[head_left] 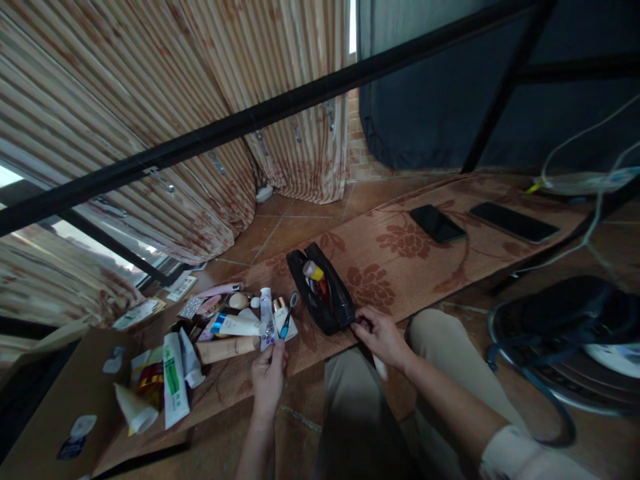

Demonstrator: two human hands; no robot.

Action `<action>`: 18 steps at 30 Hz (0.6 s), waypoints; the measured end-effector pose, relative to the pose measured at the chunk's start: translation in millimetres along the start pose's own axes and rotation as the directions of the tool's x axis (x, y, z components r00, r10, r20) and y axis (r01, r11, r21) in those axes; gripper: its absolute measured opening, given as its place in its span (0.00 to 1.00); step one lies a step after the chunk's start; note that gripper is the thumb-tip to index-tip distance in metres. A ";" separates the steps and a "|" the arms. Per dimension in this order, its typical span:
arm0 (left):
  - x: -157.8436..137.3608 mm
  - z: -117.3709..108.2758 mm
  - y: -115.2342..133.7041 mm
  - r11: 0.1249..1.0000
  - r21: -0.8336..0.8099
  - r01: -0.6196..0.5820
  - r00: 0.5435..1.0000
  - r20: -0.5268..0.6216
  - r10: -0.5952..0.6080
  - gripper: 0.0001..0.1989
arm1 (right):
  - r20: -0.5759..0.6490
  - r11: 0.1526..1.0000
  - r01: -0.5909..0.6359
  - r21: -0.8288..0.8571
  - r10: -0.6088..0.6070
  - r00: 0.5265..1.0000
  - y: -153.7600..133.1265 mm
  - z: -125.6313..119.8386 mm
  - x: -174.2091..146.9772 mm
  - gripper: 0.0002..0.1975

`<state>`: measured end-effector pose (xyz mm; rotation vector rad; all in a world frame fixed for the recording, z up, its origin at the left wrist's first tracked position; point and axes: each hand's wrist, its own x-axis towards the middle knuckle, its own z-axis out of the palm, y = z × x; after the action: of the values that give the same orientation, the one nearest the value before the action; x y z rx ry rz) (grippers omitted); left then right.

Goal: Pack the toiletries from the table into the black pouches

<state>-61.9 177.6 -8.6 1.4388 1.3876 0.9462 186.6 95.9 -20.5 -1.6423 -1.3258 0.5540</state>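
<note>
My left hand (269, 373) is closed around the handle of a toothbrush (287, 323), its blue-and-black neck and bristled head pointing up and away. Just beyond lie a white tube with purple marks (267, 313), a beige tube (229, 349), and a white-and-blue tube (235, 325). A black zip pouch (334, 313) stands open on the patterned cloth, with a yellow-banded small bottle (313, 270) and other items inside. At the pouch's near right corner, my right hand (381, 335) pinches its end between thumb and fingers.
Several cosmetics and a green-and-white tube (175, 380) crowd the left of the cloth-covered bench (410, 280), beside a cardboard box (95, 400). Two phones (438, 223) (513, 222) lie to the right. A black metal bar (250, 120) crosses above; a fan-like round object (565, 360) stands at right.
</note>
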 end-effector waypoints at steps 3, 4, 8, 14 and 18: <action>0.9 -0.5 -3.0 1.000 -0.024 0.015 1.000 0.013 -0.015 0.24 | -0.002 1.000 0.014 0.004 -0.014 1.000 0.7 0.0 0.4 0.03; 1.0 -0.5 -3.0 0.999 -0.028 0.018 1.000 0.013 -0.018 0.24 | -0.004 1.000 0.017 0.006 -0.017 1.000 0.9 0.0 0.6 0.03; 0.8 -0.5 0.5 0.999 -0.026 0.026 1.000 0.001 -0.026 0.24 | -0.009 1.000 0.010 0.008 -0.010 1.000 1.1 0.3 1.1 0.03; 0.6 -0.2 4.8 0.999 -0.028 0.023 1.000 0.008 -0.023 0.26 | -0.003 1.000 0.009 0.013 -0.009 1.000 0.5 0.4 1.3 0.03; -0.3 -0.1 6.9 1.000 -0.014 0.011 1.000 -0.007 -0.012 0.26 | 0.000 1.000 0.009 -0.002 -0.009 1.000 0.4 0.2 1.4 0.03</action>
<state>-59.9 177.5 -2.0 1.4169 1.3903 0.9528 187.1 97.3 -20.6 -1.6373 -1.3336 0.5470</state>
